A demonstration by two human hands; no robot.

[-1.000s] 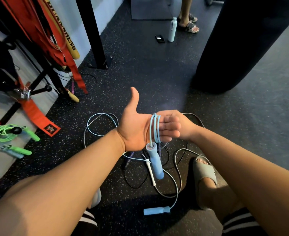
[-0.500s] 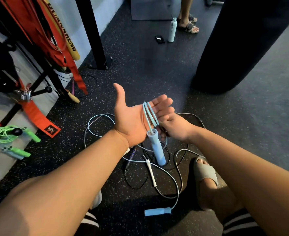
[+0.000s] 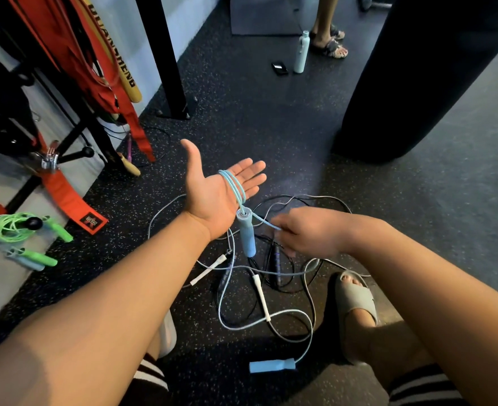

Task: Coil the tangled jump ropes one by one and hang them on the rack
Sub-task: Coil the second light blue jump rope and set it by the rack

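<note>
The left hand (image 3: 218, 194) is held palm-up with straight, spread fingers. The light blue jump rope (image 3: 232, 184) lies in about three turns round its palm, and one blue handle (image 3: 246, 234) hangs from the heel of that hand. A second ago the right hand (image 3: 307, 232) was tucked behind the left fingers, carrying the cord round. It has since dropped below and to the right, fingers curled, and seems to pinch the free strand running out from the handle's top, though motion blur softens it. So one more turn looks finished and the next is being drawn up. Much cord is left: it trails down through the tangle (image 3: 271, 276) on the floor (image 3: 417, 230) to the other blue handle (image 3: 272, 366) near the feet. A green jump rope (image 3: 13, 230) already hangs on the rack (image 3: 74, 155) at left
</note>
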